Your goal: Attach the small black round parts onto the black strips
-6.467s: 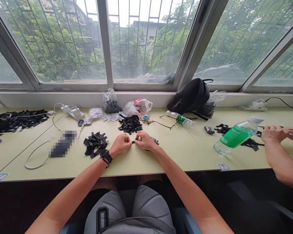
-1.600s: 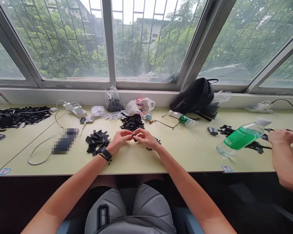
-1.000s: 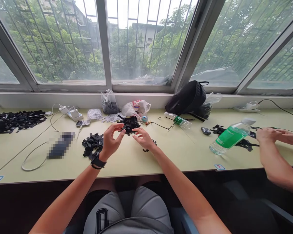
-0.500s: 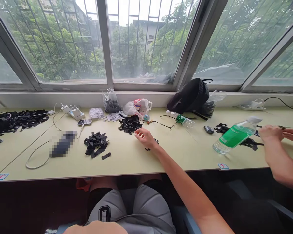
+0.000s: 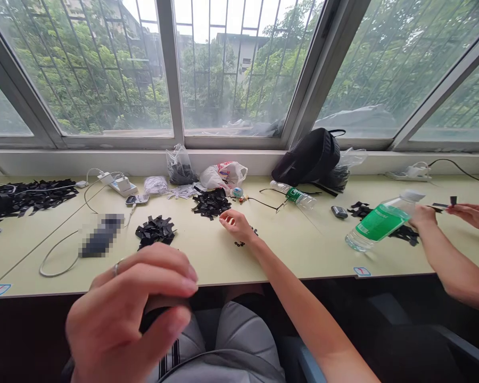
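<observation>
My left hand (image 5: 133, 314) is raised close to the camera at the lower left, its fingers curved and apart from the thumb, a ring on one finger. It holds nothing that I can see. My right hand (image 5: 237, 224) rests on the table with loosely bent fingers, nothing visible in them. Just beyond its fingertips is a pile of short black strips (image 5: 211, 203). Small black rings (image 5: 239, 244) lie under and beside my right wrist, partly hidden. Another heap of black strips (image 5: 155, 231) sits to the left, its near side covered by my left hand.
A tilted water bottle (image 5: 379, 223) stands at the right, before a co-worker's hands (image 5: 473, 215) with a black strip. Behind are eyeglasses (image 5: 277, 207), a lying bottle (image 5: 295, 195), a black bag (image 5: 309, 159) and plastic bags (image 5: 223, 175). A cabled power strip (image 5: 120, 183) lies left.
My left hand has come up into view at the lower left, in front of the near heap of strips. My right hand stays put. The co-worker's hands have moved apart.
</observation>
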`<state>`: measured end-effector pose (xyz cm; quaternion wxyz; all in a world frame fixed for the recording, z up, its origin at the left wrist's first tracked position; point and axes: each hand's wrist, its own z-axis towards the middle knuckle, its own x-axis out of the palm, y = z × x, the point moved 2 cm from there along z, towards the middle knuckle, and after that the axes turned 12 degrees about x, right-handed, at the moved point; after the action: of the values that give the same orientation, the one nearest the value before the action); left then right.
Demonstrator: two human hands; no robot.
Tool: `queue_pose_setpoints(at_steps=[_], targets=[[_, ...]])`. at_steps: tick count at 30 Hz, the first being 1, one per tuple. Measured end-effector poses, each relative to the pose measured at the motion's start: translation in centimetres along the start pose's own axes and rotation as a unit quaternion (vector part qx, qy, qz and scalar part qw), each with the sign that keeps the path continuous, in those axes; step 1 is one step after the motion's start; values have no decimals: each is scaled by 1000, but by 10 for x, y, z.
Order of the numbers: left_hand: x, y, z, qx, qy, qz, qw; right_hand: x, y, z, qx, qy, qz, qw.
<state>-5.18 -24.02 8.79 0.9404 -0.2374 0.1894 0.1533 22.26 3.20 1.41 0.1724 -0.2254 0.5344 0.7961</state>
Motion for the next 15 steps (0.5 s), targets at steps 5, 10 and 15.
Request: queue_pose_setpoints(at_steps=[5,10,15], targets=[[-10,96,106,-109,209,104,966,-3,4,1,3,-6,-4,1000],[25,157,47,-197,296,192,915,-11,7,0,8,-29,2,1000],[29,167,41,-222,346,215,886,-16,8,1,20,-37,14,999]])
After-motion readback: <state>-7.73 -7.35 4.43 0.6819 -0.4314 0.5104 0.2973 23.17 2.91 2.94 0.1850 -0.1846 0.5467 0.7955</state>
